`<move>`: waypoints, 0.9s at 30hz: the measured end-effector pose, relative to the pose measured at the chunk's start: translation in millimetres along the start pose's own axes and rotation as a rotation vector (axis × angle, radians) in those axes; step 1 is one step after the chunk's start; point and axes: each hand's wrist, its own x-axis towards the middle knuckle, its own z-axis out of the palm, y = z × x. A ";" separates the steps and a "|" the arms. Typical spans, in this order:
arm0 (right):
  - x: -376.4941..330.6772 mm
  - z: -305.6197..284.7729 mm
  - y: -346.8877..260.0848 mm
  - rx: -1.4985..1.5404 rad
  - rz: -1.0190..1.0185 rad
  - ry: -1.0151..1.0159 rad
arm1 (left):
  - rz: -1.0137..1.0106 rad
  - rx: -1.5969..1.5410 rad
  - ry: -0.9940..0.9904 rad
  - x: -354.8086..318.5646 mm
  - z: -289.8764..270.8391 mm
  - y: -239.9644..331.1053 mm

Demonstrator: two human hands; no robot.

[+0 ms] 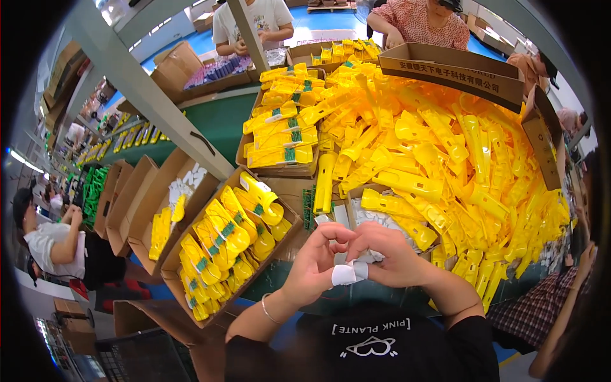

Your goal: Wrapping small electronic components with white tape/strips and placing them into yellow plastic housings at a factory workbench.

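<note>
My left hand [321, 260] and my right hand [391, 258] meet in front of my chest, both closed, with fingertips and thumbs brought together. A small white piece [344, 274] shows at the thumb tips, with a greyish part beside it. I cannot tell whether all of it is held or some is wrapped round the thumbs. Just beyond my hands, a box of small white parts [401, 224] is partly covered by yellow plastic shells. A single yellow shell [324, 183] lies beside green circuit boards [309, 207].
A heap of yellow shells [439, 146] fills the right. Cardboard boxes of yellow shells with green boards stand at left [235, 245] and ahead [283, 137]. A grey metal post [159, 105] slants across the left. Other people work beyond the table and at both sides.
</note>
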 end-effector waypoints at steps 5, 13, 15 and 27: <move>-1.4 -10.4 12.7 -0.203 -0.253 -0.030 | -0.151 0.011 0.039 -7.0 -5.1 -10.6; -9.1 -19.9 4.8 -0.367 -0.448 -0.188 | -0.555 -0.098 -0.291 -10.3 -4.9 -12.8; -9.2 -21.2 2.0 -0.400 -0.498 -0.206 | -0.648 0.001 -0.388 -9.4 -5.9 -11.8; 2.7 -49.5 24.0 0.455 0.279 -0.009 | -0.702 0.105 -0.478 -17.8 -9.3 -30.3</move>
